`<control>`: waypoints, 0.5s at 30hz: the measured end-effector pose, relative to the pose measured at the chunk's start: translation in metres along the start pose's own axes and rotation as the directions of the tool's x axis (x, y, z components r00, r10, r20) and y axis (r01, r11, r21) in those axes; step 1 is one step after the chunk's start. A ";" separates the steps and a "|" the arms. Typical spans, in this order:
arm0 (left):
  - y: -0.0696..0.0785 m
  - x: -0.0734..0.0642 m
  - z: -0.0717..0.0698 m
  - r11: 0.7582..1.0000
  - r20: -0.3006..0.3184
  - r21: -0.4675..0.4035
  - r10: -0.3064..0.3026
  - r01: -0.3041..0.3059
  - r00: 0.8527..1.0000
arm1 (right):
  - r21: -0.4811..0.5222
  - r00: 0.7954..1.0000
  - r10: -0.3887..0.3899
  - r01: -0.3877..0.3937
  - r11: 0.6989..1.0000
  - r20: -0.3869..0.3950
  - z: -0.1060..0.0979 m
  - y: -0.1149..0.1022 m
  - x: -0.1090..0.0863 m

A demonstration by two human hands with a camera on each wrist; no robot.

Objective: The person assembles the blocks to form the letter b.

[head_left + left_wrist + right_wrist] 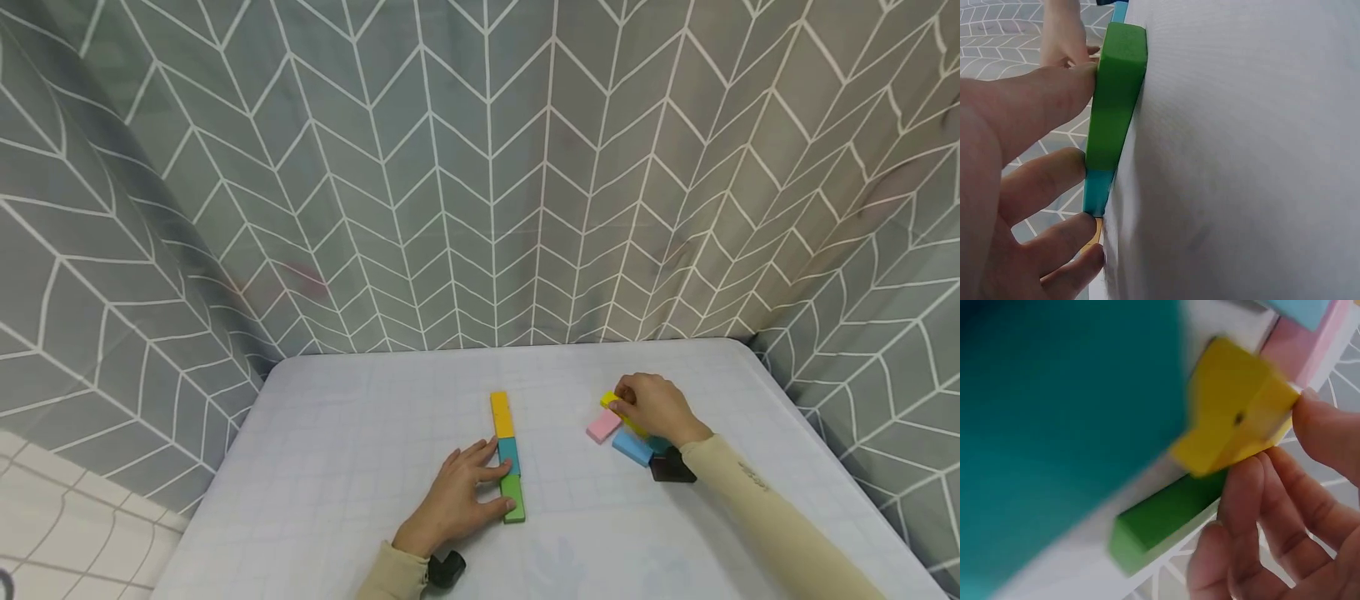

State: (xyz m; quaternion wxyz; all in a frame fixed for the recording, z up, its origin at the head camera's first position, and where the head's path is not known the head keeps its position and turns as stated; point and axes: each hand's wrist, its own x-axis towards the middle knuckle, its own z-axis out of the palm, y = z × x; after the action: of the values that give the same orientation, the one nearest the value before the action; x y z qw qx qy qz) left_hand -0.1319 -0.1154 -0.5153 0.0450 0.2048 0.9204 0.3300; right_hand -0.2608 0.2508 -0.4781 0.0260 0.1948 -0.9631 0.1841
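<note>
A straight row of blocks stands on the table: orange-yellow at the far end, a blue block in the middle and a green block nearest. My left hand lies along the row's left side, fingers extended, with the thumb at the green block and other fingertips by the blue one. Over to the right, my right hand pinches a yellow block between thumb and fingertips. Beside it lie a pink block and a light blue block. Another green block shows under the yellow one.
A large blurred teal block fills the near side of the right wrist view. The white table is bordered by a grey patterned curtain at the back and sides. Dark cameras sit on both wrists.
</note>
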 end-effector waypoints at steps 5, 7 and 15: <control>0.000 0.000 0.000 1.000 0.005 -0.009 -0.008 0.008 1.000 | -0.003 0.997 0.015 -0.015 1.000 0.071 0.004 -0.012 0.023; 0.001 0.000 -0.001 1.000 0.007 -0.013 -0.010 0.011 1.000 | -0.034 0.995 0.014 -0.011 0.999 0.095 0.004 -0.016 0.030; 0.001 -0.001 -0.003 1.000 0.014 -0.012 -0.016 0.016 1.000 | -0.098 0.996 0.034 -0.026 0.995 0.086 0.014 -0.030 0.054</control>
State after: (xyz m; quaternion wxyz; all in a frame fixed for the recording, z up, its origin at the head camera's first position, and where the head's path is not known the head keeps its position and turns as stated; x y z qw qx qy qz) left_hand -0.1307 -0.1166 -0.5124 0.0551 0.1994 0.9197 0.3338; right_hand -0.2986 0.2003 -0.4738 -0.0098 0.1866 -0.9739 0.1290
